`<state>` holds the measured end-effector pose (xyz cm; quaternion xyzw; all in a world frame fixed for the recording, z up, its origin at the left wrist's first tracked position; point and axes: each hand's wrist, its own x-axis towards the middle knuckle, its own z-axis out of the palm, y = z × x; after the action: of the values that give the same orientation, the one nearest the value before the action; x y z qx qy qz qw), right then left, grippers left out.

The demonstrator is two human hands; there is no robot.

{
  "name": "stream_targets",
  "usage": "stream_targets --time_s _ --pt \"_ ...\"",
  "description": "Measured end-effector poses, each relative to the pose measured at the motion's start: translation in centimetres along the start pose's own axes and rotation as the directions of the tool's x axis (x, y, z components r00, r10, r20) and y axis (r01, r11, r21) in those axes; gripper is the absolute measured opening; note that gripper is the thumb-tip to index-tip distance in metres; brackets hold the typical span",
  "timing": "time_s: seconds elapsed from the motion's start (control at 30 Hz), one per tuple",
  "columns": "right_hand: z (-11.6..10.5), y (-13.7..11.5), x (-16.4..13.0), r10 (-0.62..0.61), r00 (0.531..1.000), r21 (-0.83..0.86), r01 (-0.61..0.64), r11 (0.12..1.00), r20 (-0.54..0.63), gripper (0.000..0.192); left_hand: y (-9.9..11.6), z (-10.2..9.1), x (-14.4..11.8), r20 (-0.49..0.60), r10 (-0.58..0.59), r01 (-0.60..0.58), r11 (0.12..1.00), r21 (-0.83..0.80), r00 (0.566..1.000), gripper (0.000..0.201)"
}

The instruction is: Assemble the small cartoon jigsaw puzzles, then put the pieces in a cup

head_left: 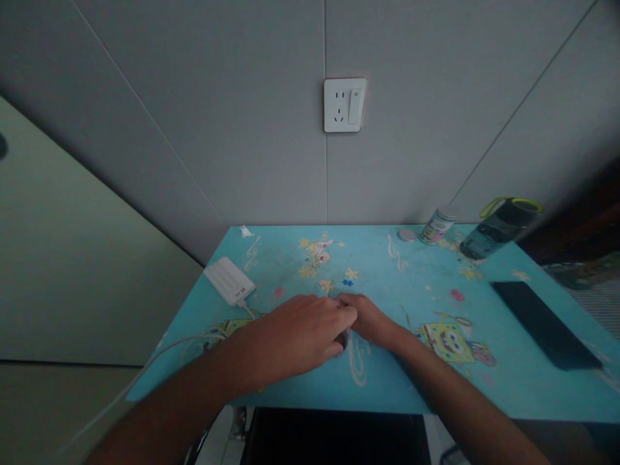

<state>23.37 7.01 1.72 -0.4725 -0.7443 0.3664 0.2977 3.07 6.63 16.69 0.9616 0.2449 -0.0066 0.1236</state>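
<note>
Both my hands meet near the middle of a light blue table [397, 381] printed with cartoon figures. My left hand [295, 332] lies palm down, fingers curled over a small dark object [343, 340] of which only a sliver shows. My right hand [371, 318] comes in from the right and touches the same spot, its fingertips against my left fingers. What the dark thing is cannot be made out, nor which hand grips it.
A white power bank [229, 280] with a white cable [194, 341] lies at the left. A black phone [545, 323] rests at the right. At the back right stand a small jar [437, 225], its lid [407, 235] and a dark bottle [498, 226]. A wall socket [344, 104] sits above.
</note>
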Motion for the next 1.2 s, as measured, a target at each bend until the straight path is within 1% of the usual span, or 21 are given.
stream_targets --time_s 0.27,0.47,0.73,0.93,1.03,1.2 --pt "-0.3 -0.1 -0.1 0.001 1.0 -0.003 -0.001 1.0 0.008 0.012 0.2 -0.5 0.1 0.012 0.009 -0.009 1.0 -0.01 1.0 0.021" --pt "-0.3 -0.1 -0.1 0.005 1.0 -0.001 -0.005 1.0 0.0 0.011 0.0 -0.7 0.2 0.051 0.015 -0.014 1.0 -0.015 0.999 0.015" --pt "-0.3 0.1 -0.1 -0.002 1.0 0.018 0.002 1.0 0.006 0.011 -0.2 -2.0 0.6 0.082 0.048 -0.039 0.994 -0.105 0.995 0.009" --pt "-0.4 -0.2 -0.1 0.003 1.0 0.031 -0.003 1.0 0.015 0.017 -0.3 -2.0 0.8 0.114 0.025 -0.007 0.987 -0.16 0.993 0.013" --pt "-0.4 -0.2 -0.1 0.007 1.0 0.037 -0.008 0.999 0.018 0.019 -0.4 -1.9 0.8 0.108 0.025 -0.006 0.984 -0.176 0.994 0.013" --pt "-0.2 0.2 -0.1 0.015 1.0 0.042 -0.015 0.999 0.012 0.016 -0.7 -1.5 0.4 0.091 0.032 -0.016 0.984 -0.178 0.995 0.012"
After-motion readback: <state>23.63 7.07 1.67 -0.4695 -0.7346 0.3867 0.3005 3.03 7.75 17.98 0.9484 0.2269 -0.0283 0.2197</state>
